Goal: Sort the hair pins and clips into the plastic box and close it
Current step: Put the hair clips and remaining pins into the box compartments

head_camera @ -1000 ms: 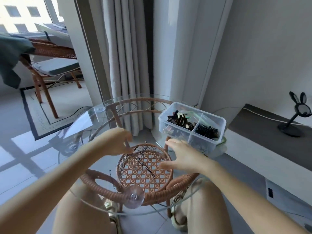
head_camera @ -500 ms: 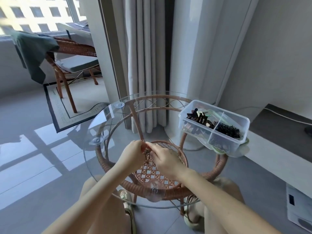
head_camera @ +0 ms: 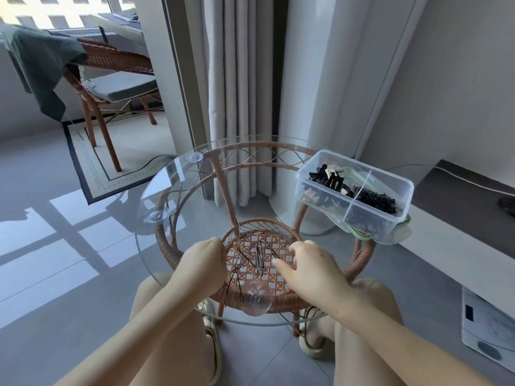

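Observation:
Several thin black hair pins lie scattered on the round glass table, between my two hands. My left hand sits just left of them, its back toward me and its curled fingers hidden. To their right, my right hand rests on the glass with bent fingers and the thumb pointing at the pins. The clear plastic box stands open at the table's right edge. Its left compartment holds dark clips and its right one black pins. A green-rimmed lid lies under the box.
The glass top rests on a rattan frame with clear suction pads. My knees are under the near edge. A grey curtain hangs behind the table, a rattan chair stands at the back left, and a white flat device lies on the floor at right.
Half a second ago my hands met over the table's middle. They have since moved apart, and the pins now show spread on the glass between them. The view has shifted slightly.

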